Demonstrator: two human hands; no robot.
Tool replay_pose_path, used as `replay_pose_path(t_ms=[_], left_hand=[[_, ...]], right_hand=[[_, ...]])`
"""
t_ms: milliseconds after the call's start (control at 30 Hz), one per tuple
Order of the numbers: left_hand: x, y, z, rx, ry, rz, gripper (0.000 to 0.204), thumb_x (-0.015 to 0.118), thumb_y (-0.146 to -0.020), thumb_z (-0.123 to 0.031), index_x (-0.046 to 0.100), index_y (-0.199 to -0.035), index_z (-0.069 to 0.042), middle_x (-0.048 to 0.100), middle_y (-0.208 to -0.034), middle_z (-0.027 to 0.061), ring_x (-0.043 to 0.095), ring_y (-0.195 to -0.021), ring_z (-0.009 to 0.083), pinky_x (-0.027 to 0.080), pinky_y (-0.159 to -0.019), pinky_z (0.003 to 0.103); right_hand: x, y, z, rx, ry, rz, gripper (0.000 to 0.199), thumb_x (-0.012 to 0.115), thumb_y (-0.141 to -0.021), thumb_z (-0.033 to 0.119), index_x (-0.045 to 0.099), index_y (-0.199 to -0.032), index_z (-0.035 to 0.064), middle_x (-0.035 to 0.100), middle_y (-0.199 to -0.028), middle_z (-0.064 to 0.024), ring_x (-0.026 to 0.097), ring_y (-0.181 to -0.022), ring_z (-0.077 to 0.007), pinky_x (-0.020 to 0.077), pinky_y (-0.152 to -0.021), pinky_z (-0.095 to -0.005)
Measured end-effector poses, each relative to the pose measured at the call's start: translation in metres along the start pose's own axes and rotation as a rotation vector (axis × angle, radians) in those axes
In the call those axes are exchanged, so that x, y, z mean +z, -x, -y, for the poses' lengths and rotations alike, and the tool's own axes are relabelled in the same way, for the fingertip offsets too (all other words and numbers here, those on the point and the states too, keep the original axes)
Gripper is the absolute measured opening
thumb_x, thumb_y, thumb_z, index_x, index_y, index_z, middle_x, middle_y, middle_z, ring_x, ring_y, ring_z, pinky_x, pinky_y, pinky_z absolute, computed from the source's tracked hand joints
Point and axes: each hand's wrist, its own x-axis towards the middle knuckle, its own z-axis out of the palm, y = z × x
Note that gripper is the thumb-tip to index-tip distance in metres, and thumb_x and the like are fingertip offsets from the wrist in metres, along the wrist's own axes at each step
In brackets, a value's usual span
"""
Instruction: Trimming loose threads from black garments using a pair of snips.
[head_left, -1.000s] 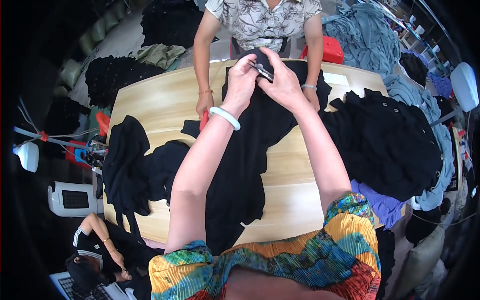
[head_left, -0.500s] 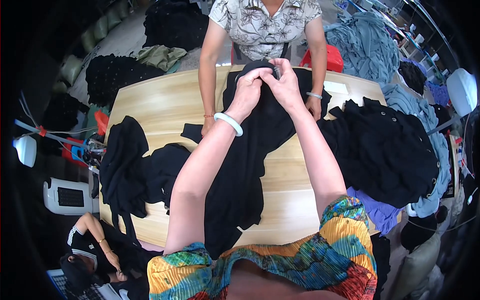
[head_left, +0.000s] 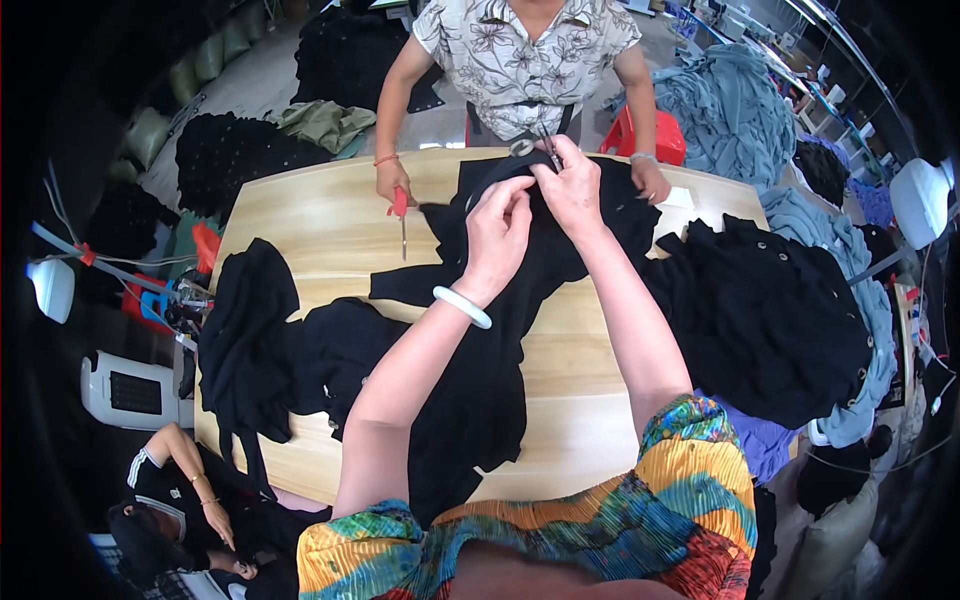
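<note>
A black knit garment (head_left: 480,340) lies lengthwise over the middle of the table, its far end lifted in a curved fold. My left hand (head_left: 497,235), a pale bangle (head_left: 462,307) at its wrist, pinches that raised edge between bent fingers. Just right of it, my right hand (head_left: 572,190) is closed around a small metal tool that looks like thread snips (head_left: 549,150), its thin points upward. Those fingers also press near the fold; how much cloth they hold is hidden.
Opposite stands a person in a patterned shirt (head_left: 520,60), holding a red-handled tool with a thin metal shaft (head_left: 402,205). Black garments lie at left (head_left: 250,330) and in a buttoned pile (head_left: 770,320) at right. A lamp (head_left: 920,190) hangs at the right edge. Another person (head_left: 180,490) sits lower left.
My hands have parted slightly, the left coming lower and nearer; the snips now show above my right hand. The person opposite now holds the red-handled tool and has drawn their arms outward.
</note>
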Motion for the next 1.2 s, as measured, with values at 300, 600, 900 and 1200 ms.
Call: replay_pose_path(t_ms=[300,600,900,1200], left_hand=[[-0.002,-0.019,-0.015,0.272,-0.286,-0.179,0.029,0.059,-0.072,-0.009,0.050,-0.098,-0.001,0.053,-0.086,0.0158,0.053,-0.075,0.0312,0.043,-0.067,0.034],[0.000,-0.044,0.004,-0.121,0.082,-0.121,0.015,0.055,-0.076,-0.012,0.054,-0.083,0.002,0.058,-0.071,0.0135,0.057,-0.066,0.0185,0.044,-0.060,0.029],[0.004,-0.050,0.012,0.334,-0.216,-0.133,0.019,0.045,-0.080,-0.005,0.050,-0.098,-0.003,0.056,-0.078,0.0156,0.056,-0.072,0.0329,0.044,-0.061,0.037],[-0.002,-0.036,0.024,0.426,-0.419,-0.052,0.029,0.045,-0.077,-0.001,0.049,-0.105,-0.004,0.054,-0.088,0.0174,0.054,-0.076,0.0344,0.045,-0.061,0.039]], right_hand=[[-0.014,-0.026,0.042,0.259,-0.413,0.007,0.018,0.058,-0.062,0.004,0.053,-0.078,-0.0014,0.055,-0.071,-0.0039,0.049,-0.065,-0.0062,0.0408,-0.059,-0.0203],[-0.010,-0.004,0.024,0.074,-0.048,-0.078,0.017,0.060,-0.071,0.008,0.054,-0.084,0.0003,0.058,-0.071,-0.0055,0.051,-0.063,-0.0074,0.0423,-0.061,-0.0225],[0.018,-0.009,-0.016,0.061,-0.144,-0.245,0.016,0.058,-0.069,0.008,0.051,-0.080,0.0004,0.056,-0.070,-0.0122,0.052,-0.056,-0.0208,0.0420,-0.057,-0.0302],[0.022,0.001,-0.019,0.110,-0.146,-0.210,0.016,0.059,-0.068,0.010,0.051,-0.079,0.0009,0.053,-0.061,-0.0103,0.047,-0.049,-0.0152,0.0402,-0.051,-0.0283]])
